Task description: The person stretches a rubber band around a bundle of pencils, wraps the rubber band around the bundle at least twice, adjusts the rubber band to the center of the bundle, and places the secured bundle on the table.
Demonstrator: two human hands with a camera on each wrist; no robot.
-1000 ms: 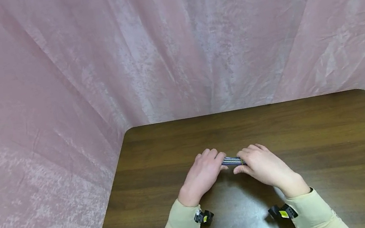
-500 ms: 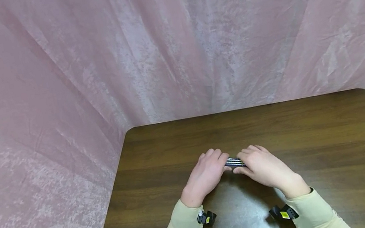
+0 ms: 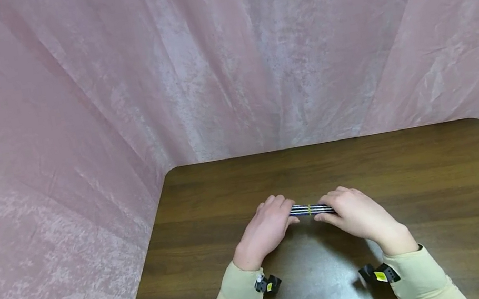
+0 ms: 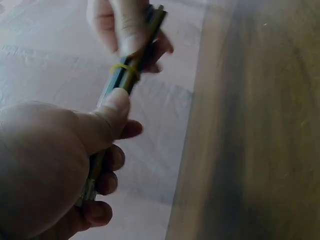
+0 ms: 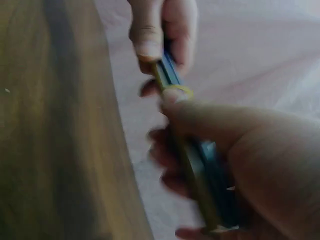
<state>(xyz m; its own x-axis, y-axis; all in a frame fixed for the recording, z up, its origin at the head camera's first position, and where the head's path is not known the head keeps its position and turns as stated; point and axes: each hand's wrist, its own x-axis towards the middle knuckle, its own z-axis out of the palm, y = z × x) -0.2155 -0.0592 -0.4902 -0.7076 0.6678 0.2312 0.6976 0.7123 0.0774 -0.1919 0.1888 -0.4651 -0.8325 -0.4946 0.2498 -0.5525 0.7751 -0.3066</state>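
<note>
A slim bundle of pencils (image 3: 299, 210), dark blue with pale stripes, spans the gap between the two hands. A thin yellow rubber band (image 3: 310, 210) circles it near the middle of the exposed stretch. My left hand (image 3: 267, 231) grips the left end, thumb along the near side and fingers curled behind. The other end is held by my right hand (image 3: 358, 215); in the right wrist view its thumb (image 5: 175, 97) lies right at the band. The left wrist view shows a yellowish pencil (image 4: 158, 22) among the dark ones. Both palms hide much of the bundle.
A brown wood-grain table (image 3: 226, 184) lies under the hands, its far corners rounded. Pink velvet curtain (image 3: 225, 66) hangs behind it and along the sides. Small black cameras sit on the left cuff (image 3: 268, 284) and the right cuff (image 3: 379, 273).
My right hand has slid right along the bundle, uncovering the yellow band and a longer stretch of pencils. My left hand shifted slightly right, then back left, still gripping its end.
</note>
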